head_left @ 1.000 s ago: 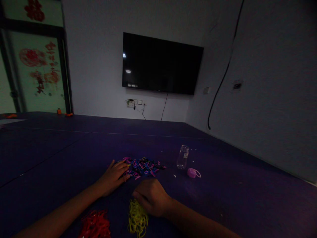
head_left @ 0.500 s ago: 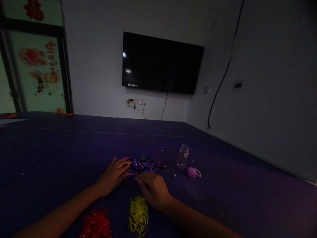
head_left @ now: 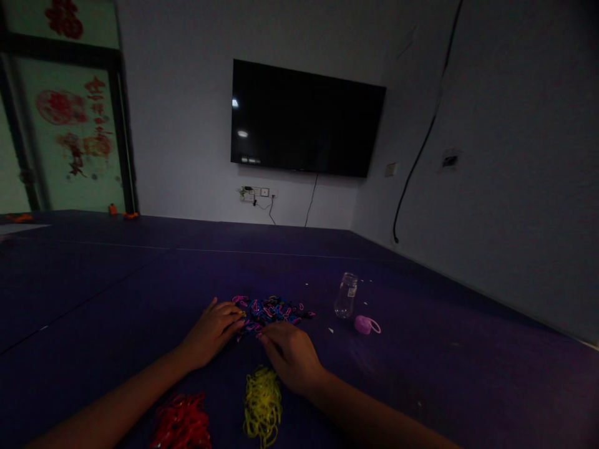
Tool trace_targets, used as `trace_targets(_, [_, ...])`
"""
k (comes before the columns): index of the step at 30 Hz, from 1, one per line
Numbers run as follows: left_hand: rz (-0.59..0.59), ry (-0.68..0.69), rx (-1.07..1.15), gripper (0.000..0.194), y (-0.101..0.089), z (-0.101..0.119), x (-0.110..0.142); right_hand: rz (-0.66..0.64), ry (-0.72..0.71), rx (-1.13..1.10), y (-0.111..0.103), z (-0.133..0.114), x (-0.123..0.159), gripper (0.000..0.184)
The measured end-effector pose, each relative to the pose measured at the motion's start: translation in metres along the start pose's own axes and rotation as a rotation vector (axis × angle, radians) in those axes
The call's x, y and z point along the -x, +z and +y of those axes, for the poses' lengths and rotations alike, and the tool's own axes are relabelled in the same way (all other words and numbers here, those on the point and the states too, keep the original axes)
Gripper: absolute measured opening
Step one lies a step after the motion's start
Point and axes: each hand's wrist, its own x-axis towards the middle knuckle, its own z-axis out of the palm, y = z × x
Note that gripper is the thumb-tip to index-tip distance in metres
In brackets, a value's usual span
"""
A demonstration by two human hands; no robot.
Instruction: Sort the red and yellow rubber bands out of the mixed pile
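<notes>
Small rubber bands in blue, pink and black form a mixed pile (head_left: 276,310) on the purple table. At its left edge is my left hand (head_left: 210,335), fingers reaching forward and a yellow rubber band (head_left: 242,313) between the index fingertip and thumb. My right hand (head_left: 292,355) rests at the pile's near side, thumb and index finger pinched together; what lies in the pinch is too small to make out. Just below the right hand is a heap of yellow rubber bands (head_left: 262,405). A heap of red rubber bands (head_left: 182,424) lies below the left forearm.
Right of the pile stands an uncapped clear bottle (head_left: 345,296), with a pink cap with a loop (head_left: 363,324) beside it. White scraps (head_left: 331,330) dot the purple table (head_left: 444,349). A television (head_left: 306,118) hangs on the far wall, and a black cable (head_left: 421,149) dangles at right.
My left hand has shifted slightly left, away from the pile, and the yellow band at its fingertips shows lower. My right hand has hardly moved.
</notes>
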Motion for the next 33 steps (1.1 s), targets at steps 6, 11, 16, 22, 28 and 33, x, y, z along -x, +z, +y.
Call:
trace_targets(6, [-0.006,-0.037,0.016,0.035,0.002,-0.001,-0.001,0.013,0.006,0.000,0.001,0.000,0.001,0.027])
trace_targets(11, [-0.026,-0.053,0.012,0.037,0.003,-0.004,0.000,0.002,0.002,-0.007,0.002,0.001,0.000,0.026])
trace_targets(16, [-0.022,-0.029,0.005,0.034,0.001,-0.001,0.000,0.003,-0.010,-0.017,0.002,0.002,0.000,0.028])
trace_targets(22, [-0.031,-0.015,0.019,0.034,0.000,0.001,0.000,0.006,-0.002,-0.009,0.002,0.002,0.001,0.027])
trace_targets(28, [0.085,0.063,0.030,0.033,-0.001,0.001,0.002,0.028,0.030,-0.026,0.000,0.001,0.001,0.024])
trace_targets(33, [0.093,0.153,0.188,0.035,-0.010,0.009,0.001,0.115,0.053,-0.058,0.002,0.002,0.002,0.029])
